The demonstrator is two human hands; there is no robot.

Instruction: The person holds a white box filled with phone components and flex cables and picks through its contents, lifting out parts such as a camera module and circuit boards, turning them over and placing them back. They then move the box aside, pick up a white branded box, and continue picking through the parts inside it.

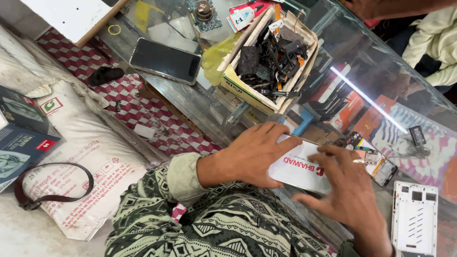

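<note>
**Two hands on a white card at a glass repair counter**

Glass counter, cluttered with phone parts, fills most of the view, with goods showing dimly through it. Both hands meet on a white card with red print, lying flat on the glass. The left hand is partly closed over the card's near end, fingers curled along its upper edge. The right hand is spread wide, fingertips pressing the card's other end; it grips nothing. To handle the card well, I judge, light even pressure from both hands would keep it from sliding on the smooth glass.

Just beyond the card lies an opened phone with its circuit board showing. Beside the card, past the right hand, rests a white phone frame. Above the card sits a cardboard box of black scrap parts, and further left of that a dark phone, screen blank. Well left of the card, printed white sacks lie below the counter, a brown strap draped over one.
</note>
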